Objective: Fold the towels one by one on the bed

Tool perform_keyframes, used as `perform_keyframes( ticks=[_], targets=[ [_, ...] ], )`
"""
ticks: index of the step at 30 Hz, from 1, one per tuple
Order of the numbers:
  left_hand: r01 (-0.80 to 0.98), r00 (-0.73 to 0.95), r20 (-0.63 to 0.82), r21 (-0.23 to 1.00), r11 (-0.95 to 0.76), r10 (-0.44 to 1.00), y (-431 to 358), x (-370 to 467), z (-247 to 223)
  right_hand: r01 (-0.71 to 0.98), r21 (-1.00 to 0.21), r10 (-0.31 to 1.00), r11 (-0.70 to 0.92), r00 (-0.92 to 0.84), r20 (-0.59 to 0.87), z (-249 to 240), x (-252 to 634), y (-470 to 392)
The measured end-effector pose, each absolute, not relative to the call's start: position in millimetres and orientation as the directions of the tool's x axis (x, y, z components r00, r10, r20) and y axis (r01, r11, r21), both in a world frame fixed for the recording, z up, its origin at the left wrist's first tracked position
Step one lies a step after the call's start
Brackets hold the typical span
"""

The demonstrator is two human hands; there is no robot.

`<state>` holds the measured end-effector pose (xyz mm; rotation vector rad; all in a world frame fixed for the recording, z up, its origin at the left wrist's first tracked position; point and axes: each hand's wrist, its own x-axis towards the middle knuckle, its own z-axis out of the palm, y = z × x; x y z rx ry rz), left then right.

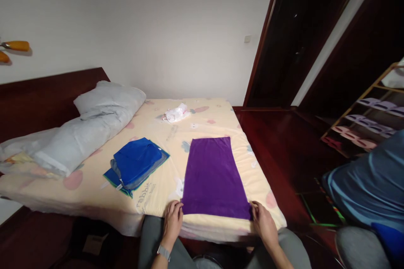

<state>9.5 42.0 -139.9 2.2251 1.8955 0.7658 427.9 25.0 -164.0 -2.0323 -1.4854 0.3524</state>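
Note:
A purple cloth (213, 176) lies spread flat on the bed, its long sides running away from me. My left hand (174, 215) pinches its near left corner, thumb and fingers together. At the near right corner, my right hand (260, 218) holds the edge between thumb and fingertips. Left of the purple cloth rests a loosely folded pile of blue and grey cloths (137, 160) with green edging and a small white tag. Neither hand touches that pile.
Farther back on the bed (202, 126) is a crumpled white plastic bag (176, 113). A grey quilt (94, 126) lies at the left by the headboard. At right are a slipper rack (362, 122) and another person in blue clothing (369, 176).

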Motion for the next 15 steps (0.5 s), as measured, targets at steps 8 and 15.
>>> perform_keyframes(
  ticks=[8, 15],
  targets=[
    [0.813, 0.379, 0.182, 0.403, -0.421, 0.907, 49.4, -2.8, -129.0, 0.797, -0.594, 0.988, 0.11, -0.023, 0.152, -160.6, 433.3, 10.3],
    [0.782, 0.285, 0.196, 0.519, -0.346, 0.938, 60.1, -5.5, -148.3, 0.743, -0.651, 0.972, 0.155, 0.003, 0.235, -177.2, 436.9, 25.0]
  ],
)
